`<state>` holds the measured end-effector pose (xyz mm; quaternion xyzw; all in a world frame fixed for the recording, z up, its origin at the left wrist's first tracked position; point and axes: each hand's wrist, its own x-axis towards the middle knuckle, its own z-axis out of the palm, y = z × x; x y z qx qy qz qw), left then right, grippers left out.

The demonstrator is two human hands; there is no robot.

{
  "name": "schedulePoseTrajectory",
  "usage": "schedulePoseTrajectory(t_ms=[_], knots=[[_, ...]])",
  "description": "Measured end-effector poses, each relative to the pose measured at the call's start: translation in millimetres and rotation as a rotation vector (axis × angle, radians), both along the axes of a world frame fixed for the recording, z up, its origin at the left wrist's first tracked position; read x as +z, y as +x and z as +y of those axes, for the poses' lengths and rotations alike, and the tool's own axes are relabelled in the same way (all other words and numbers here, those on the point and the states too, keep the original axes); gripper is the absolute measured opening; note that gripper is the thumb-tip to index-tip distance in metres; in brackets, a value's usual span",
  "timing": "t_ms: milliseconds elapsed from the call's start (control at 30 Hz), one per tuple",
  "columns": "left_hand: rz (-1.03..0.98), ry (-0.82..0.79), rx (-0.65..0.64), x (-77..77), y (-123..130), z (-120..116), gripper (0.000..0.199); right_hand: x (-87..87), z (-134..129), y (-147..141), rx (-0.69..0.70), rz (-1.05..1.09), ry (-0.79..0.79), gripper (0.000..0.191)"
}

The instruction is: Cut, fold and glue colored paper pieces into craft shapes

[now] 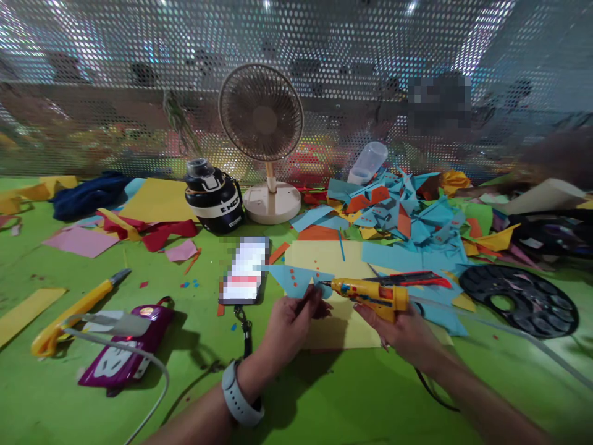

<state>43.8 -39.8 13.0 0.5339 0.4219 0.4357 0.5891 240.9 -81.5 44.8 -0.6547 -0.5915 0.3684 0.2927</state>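
My right hand (407, 334) is wrapped round the handle of a yellow glue gun (370, 293). The gun points left, its dark nozzle tip close to my left fingertips. My left hand (291, 327), wearing a watch with a pale band (236, 392), pinches a blue paper piece (299, 278) dotted with orange marks. Part of that piece is hidden behind the fingers. Below both hands lies a pale yellow sheet (319, 337). Whether the nozzle touches the paper, I cannot make out.
A phone (245, 272), a black jug (215, 207) and a fan (273, 201) stand or lie ahead. Blue paper pieces (407, 204) are heaped at the back right, near a black round tray (546, 309). Leftward are a yellow cutter (78, 309) and a purple pouch (134, 349).
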Motion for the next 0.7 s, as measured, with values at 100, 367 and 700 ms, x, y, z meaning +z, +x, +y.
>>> schedulePoseTrajectory(t_ms=[100,367,700], knots=[[0.111,0.089,-0.007,-1.1,-3,0,0.036,-1.0,1,3,0.102,-0.071,0.208,0.036],[0.230,0.245,-0.007,-0.4,-7,1,0.033,-5.5,-1,11,0.068,-0.084,0.309,0.025],[-0.075,-0.011,0.069,-4.7,-5,5,0.035,8.4,-26,74,-0.384,0.338,0.257,0.041]])
